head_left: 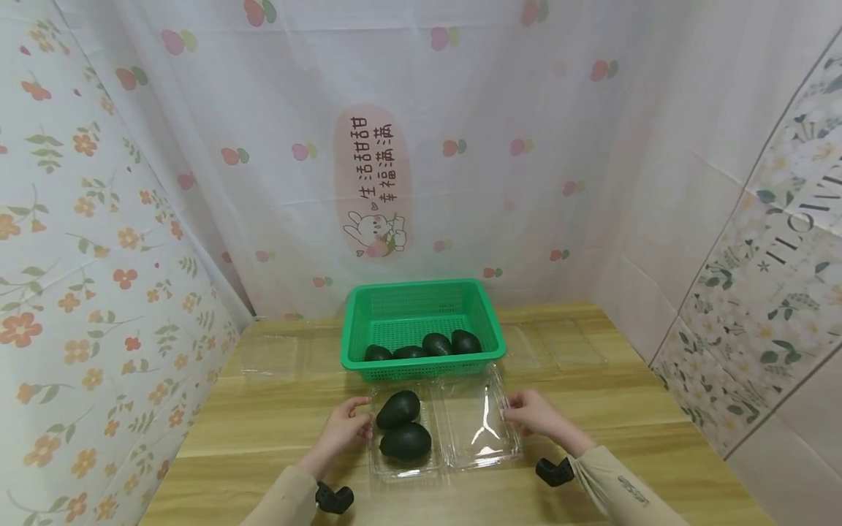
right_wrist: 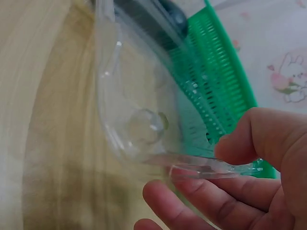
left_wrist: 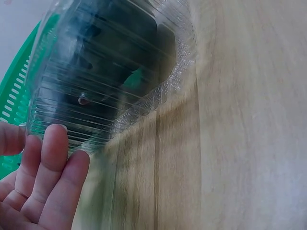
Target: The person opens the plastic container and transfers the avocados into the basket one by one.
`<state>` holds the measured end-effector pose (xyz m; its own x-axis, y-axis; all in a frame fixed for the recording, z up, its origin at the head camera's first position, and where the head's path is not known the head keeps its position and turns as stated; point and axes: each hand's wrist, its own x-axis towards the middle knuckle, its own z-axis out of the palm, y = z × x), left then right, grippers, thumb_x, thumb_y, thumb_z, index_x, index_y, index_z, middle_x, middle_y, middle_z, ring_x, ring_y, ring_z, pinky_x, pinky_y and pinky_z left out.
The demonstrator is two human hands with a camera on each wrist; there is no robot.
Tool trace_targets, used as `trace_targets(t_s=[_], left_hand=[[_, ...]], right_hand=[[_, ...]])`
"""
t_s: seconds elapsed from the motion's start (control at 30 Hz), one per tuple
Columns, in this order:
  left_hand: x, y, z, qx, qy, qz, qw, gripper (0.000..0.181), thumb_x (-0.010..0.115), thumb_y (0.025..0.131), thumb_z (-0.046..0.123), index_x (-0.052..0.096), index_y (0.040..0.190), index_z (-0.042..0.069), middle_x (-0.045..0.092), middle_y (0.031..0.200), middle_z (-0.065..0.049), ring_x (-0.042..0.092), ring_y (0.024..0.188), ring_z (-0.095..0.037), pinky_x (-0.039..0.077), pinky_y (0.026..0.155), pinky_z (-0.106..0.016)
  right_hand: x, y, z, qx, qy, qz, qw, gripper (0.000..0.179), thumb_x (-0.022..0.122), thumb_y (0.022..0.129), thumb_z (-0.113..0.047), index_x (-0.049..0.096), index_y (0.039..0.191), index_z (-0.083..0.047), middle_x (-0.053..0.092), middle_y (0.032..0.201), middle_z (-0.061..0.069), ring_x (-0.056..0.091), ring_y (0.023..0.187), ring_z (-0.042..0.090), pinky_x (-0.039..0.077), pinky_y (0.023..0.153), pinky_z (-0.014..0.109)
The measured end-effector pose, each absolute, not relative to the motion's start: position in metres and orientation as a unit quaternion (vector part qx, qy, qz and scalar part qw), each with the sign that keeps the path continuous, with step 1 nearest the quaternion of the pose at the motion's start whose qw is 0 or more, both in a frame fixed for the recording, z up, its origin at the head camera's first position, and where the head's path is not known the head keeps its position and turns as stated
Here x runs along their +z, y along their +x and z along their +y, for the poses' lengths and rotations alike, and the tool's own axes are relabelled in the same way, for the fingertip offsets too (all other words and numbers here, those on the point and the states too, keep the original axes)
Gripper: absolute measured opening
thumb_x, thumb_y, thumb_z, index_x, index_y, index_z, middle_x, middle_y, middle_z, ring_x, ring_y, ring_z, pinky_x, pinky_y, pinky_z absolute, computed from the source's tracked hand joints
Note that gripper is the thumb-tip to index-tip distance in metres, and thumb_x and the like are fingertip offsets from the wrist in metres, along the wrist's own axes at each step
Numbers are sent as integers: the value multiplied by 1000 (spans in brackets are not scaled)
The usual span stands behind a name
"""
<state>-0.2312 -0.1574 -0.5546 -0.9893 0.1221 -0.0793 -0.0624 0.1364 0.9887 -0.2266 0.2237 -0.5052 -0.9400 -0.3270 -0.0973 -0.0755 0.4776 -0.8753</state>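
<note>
A clear plastic clamshell container [head_left: 436, 456] lies unfolded on the table in front of the green basket. Two dark green avocados [head_left: 406, 443] sit one behind the other in its left half. At the left edge, my left hand [head_left: 345, 426] holds the container, thumb by the rim and fingertips against the ribbed side wall [left_wrist: 96, 108]. My right hand [head_left: 534, 414] pinches the outer edge of the lid [right_wrist: 129, 96], thumb above and fingers below. The lid half has nothing in it.
Behind the container stands a green plastic basket [head_left: 424, 360] with several avocados [head_left: 437, 344] along its near side. More clear plastic containers lie at the back left [head_left: 270, 354] and back right [head_left: 571, 343] of the wooden table [head_left: 217, 438]. Printed curtains [head_left: 460, 204] surround it.
</note>
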Motion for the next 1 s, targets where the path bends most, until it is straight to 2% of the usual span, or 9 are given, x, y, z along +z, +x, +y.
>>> trace_targets(t_s=[0.13,0.27,0.4,0.57,0.7,0.87,1.0], left_hand=[[-552,-231,-157,655,18,753,61,46,56,86,-4,45,128,-19,60,66,-8,59,55,-16,55,55,-31],[-548,-231,-156,651,23,757,50,44,56,86,-5,46,126,-19,60,64,-10,58,53,-16,54,54,-30],[-548,-233,-157,650,22,758,49,44,56,86,-5,46,127,-19,60,63,-10,58,52,-15,54,53,-29],[-550,-237,-160,647,16,761,50,43,56,88,-4,45,126,-20,58,63,-9,57,52,-13,53,52,-28],[-550,-240,-160,647,0,761,50,42,57,89,-3,46,126,-19,57,63,-7,56,52,-14,53,52,-28],[-549,-240,-159,645,-7,763,47,42,59,89,-2,48,126,-18,57,64,-8,56,53,-16,53,53,-31],[-549,-242,-160,642,-8,765,50,43,59,88,-2,49,127,-17,57,66,-8,57,54,-16,54,53,-31]], right_hand=[[-521,-233,225,-488,-118,854,134,18,62,83,-6,66,92,9,54,62,-1,48,51,10,48,46,29],[-530,-237,225,-470,-105,864,144,8,60,83,-7,64,79,0,49,57,-3,43,47,8,37,43,21],[-535,-240,223,-457,-105,870,152,15,57,83,-8,59,69,-4,50,55,-2,42,46,9,34,41,22],[-540,-243,220,-463,-109,864,167,21,57,86,-10,60,69,1,49,51,-1,40,43,10,33,41,23],[-544,-246,218,-462,-98,864,174,29,61,91,-17,58,67,-1,45,49,-2,34,41,8,30,39,22],[-545,-248,214,-455,-94,871,159,36,67,90,-21,53,61,-5,43,47,-3,32,40,7,27,38,20],[-546,-249,211,-442,-84,882,143,36,70,87,-19,50,58,-9,42,46,-4,35,41,7,30,39,20]])
